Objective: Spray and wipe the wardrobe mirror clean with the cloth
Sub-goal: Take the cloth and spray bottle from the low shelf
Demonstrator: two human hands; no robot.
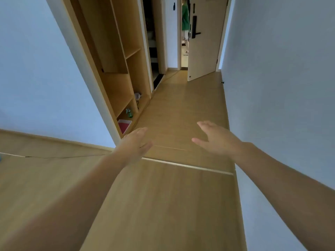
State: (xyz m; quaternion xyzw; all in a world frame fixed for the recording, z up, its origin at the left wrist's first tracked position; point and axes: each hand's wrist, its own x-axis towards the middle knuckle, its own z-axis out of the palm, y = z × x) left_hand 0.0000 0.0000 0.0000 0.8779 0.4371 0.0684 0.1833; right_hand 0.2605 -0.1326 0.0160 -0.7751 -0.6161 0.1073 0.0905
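A green spray bottle stands on the bottom shelf of the open wooden wardrobe at the left of the corridor. Next to it, nearer to me, lies a pink-red folded cloth in a white tray. My left hand is stretched forward with flat fingers, empty, just below and right of the tray. My right hand is held out over the wooden floor, fingers apart, holding nothing. No mirror surface shows in this view.
A narrow corridor with wooden floor runs ahead between white walls. A half-open door stands at the far end, with a person in a green top beyond it. A small clear bottle sits further along the wardrobe.
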